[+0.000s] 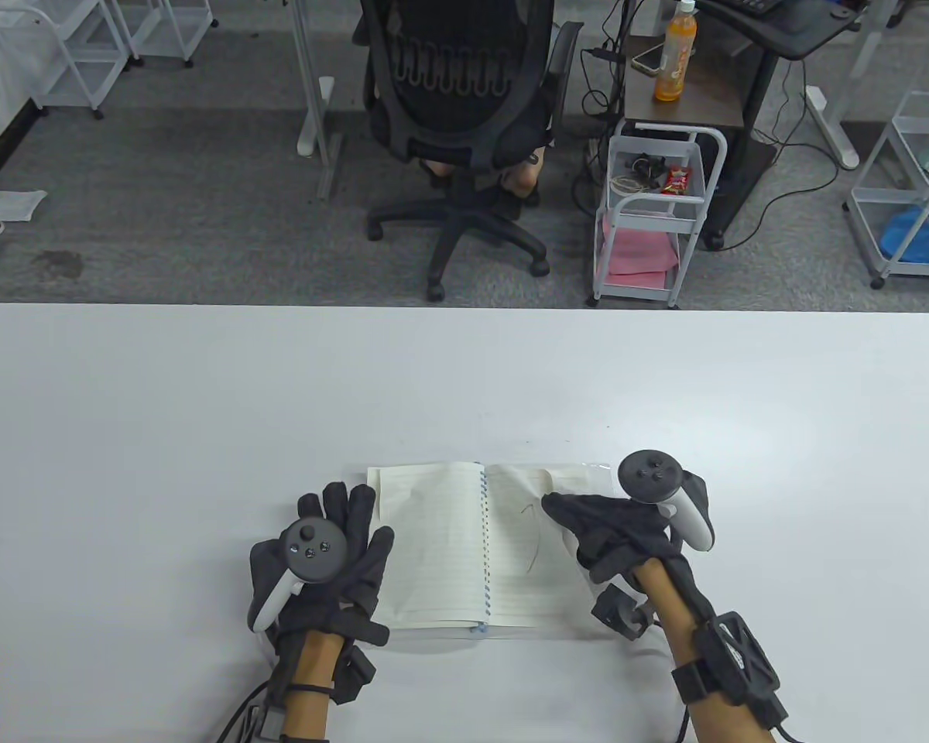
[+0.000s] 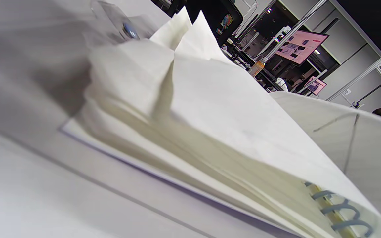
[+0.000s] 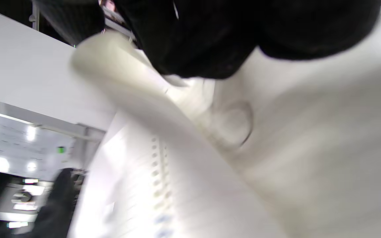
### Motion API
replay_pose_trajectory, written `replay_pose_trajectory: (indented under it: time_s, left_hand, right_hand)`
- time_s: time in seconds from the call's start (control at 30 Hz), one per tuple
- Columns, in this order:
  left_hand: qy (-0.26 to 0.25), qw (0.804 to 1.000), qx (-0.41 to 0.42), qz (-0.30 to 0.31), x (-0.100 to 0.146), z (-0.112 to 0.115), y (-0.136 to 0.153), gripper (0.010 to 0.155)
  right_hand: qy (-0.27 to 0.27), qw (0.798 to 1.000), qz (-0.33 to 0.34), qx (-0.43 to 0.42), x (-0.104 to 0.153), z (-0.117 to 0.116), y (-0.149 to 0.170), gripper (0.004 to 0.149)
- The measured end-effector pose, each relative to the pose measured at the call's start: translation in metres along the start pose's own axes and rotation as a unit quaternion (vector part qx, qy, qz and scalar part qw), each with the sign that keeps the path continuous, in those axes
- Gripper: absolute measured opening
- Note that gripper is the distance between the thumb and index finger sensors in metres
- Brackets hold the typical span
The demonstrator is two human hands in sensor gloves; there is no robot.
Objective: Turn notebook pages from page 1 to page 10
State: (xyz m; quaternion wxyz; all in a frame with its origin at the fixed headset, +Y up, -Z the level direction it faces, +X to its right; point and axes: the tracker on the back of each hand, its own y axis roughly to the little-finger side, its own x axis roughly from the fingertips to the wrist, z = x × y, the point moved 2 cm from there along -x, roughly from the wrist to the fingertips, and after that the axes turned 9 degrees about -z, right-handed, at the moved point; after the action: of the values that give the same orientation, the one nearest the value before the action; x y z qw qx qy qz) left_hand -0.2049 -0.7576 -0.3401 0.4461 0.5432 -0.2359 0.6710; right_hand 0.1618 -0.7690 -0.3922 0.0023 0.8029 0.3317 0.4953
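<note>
Spiral notebook (image 1: pixel 464 542) lies open on the white table (image 1: pixel 162 426), near the front edge, between the two hands. Blue coil binding (image 1: pixel 485 542) runs down the middle; lined pages on both sides, a pen stroke on the right one.

Left hand (image 1: pixel 321 561) — flat, fingers spread, resting at the notebook's left edge, fingertips touching the outer margin of the left page. Grasps nothing.

Right hand (image 1: pixel 611 534) — over the right page (image 1: pixel 522 534), fingers curled down at its upper outer part. The right wrist view shows a sheet curved upward just below the black glove (image 3: pixel 210 36), though blur hides whether the fingers pinch it — cannot tell.

Left wrist view: several left-hand leaves (image 2: pixel 190 76) stand fanned and slightly lifted above the stack.
</note>
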Motion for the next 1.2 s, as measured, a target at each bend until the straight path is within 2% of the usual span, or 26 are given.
replay_pose_trajectory:
  time_s: [0.13, 0.27, 0.37, 0.43, 0.57, 0.67, 0.83, 0.9, 1.0, 1.07, 1.2]
  left_hand:
    - [-0.002, 1.000, 0.004, 0.002, 0.000, -0.001, 0.001, 0.070]
    - [-0.003, 1.000, 0.010, 0.002, 0.000, -0.002, 0.002, 0.070]
    - [-0.004, 1.000, 0.017, 0.005, 0.001, -0.003, 0.002, 0.070]
    - [-0.009, 1.000, 0.023, 0.007, 0.002, -0.006, 0.003, 0.070]
    - [-0.016, 0.999, 0.039, 0.008, 0.003, -0.011, 0.007, 0.070]
    - [-0.018, 0.999, 0.047, 0.009, 0.004, -0.013, 0.009, 0.070]
    - [-0.020, 0.999, 0.050, 0.011, 0.004, -0.014, 0.009, 0.070]
    - [-0.018, 0.998, 0.051, 0.011, 0.004, -0.014, 0.009, 0.070]
    - [-0.018, 0.999, 0.050, 0.011, 0.003, -0.013, 0.009, 0.070]
    - [-0.018, 0.999, 0.046, 0.011, 0.003, -0.013, 0.009, 0.070]
    - [-0.014, 0.999, 0.042, 0.009, 0.002, -0.011, 0.008, 0.070]
  right_hand:
    - [-0.099, 0.992, 0.043, -0.065, -0.007, -0.024, 0.000, 0.064]
    - [-0.138, 0.987, 0.064, -0.056, -0.010, -0.055, -0.010, 0.062]
    - [-0.126, 0.989, 0.071, 0.032, -0.009, -0.082, -0.022, 0.060]
    - [-0.097, 0.986, 0.078, 0.108, -0.006, -0.101, -0.030, 0.058]
    - [-0.049, 0.972, 0.084, 0.213, 0.000, -0.116, -0.039, 0.057]
    - [-0.044, 0.968, 0.089, 0.231, 0.003, -0.120, -0.041, 0.057]
    - [-0.073, 0.971, 0.104, 0.205, 0.002, -0.121, -0.042, 0.055]
    - [-0.078, 0.974, 0.119, 0.174, 0.003, -0.114, -0.044, 0.055]
    - [-0.034, 0.980, 0.140, 0.136, 0.007, -0.095, -0.048, 0.054]
    - [0.021, 0.980, 0.133, 0.149, 0.007, -0.077, -0.046, 0.054]
    - [0.099, 0.970, 0.054, 0.214, -0.003, -0.044, -0.026, 0.054]
